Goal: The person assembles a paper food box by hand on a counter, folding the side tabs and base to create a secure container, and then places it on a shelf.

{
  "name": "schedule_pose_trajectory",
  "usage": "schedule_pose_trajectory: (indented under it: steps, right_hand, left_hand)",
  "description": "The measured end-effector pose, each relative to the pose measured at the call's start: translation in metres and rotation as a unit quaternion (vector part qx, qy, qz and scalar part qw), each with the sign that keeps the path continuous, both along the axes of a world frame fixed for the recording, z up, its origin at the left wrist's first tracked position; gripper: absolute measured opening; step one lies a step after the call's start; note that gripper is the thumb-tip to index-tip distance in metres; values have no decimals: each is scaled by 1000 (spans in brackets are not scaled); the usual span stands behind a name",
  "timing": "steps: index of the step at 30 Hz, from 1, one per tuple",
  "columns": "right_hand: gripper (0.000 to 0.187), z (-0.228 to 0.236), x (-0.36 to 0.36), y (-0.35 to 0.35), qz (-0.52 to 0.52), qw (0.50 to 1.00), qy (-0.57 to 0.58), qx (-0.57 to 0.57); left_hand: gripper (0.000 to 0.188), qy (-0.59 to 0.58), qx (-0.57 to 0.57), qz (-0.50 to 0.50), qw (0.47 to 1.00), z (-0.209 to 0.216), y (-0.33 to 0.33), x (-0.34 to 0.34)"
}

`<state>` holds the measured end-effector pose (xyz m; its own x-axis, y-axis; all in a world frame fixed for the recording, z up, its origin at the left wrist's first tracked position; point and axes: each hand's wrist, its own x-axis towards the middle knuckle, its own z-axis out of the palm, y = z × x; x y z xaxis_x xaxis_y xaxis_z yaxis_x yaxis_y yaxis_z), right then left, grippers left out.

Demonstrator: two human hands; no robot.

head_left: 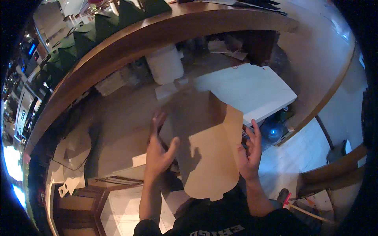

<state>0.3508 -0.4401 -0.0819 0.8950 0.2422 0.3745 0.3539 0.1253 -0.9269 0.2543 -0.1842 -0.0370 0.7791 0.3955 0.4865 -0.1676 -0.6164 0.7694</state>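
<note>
A brown cardboard box [210, 157], part-folded, lies in front of me at the counter edge. Its right wall stands up, and a rounded flap with a small tab points toward my body. Beside its left edge is my left hand [159, 151], thumb and fingers spread, holding nothing. My right hand [250, 153] is against the outside of the right wall, its thumb by the cardboard edge and its index finger stretched upward. Just beyond lie white flat boxes [252, 86], partly behind the brown one.
A white paper roll [164, 65] stands at the back under a curved wooden ledge [157, 33]. At left is a paper bag [73, 153]. A large blue-lit bottle [272, 131] sits right of my right hand. A wooden stick [309, 212] slants at lower right.
</note>
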Motion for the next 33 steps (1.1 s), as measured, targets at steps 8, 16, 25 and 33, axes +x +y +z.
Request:
schedule_pose_trajectory:
  steps: [8, 16, 25, 33]
  right_hand:
    - [78, -19, 28, 1, 15, 999, 23, 31]
    - [53, 19, 19, 27, 48, 985, -81, -147]
    - [35, 31, 42, 10, 144, 828, -399, -367]
    - [39, 27, 48, 24, 140, 780, -459, -402]
  left_hand:
    - [81, -15, -33, 78, 996, -32, 41, -43]
    - [48, 73, 506, 91, 855, -7, 41, -102]
    - [66, 232, 418, 39, 878, 10, 11, -112]
    - [55, 127, 464, 38, 876, -9, 26, -99]
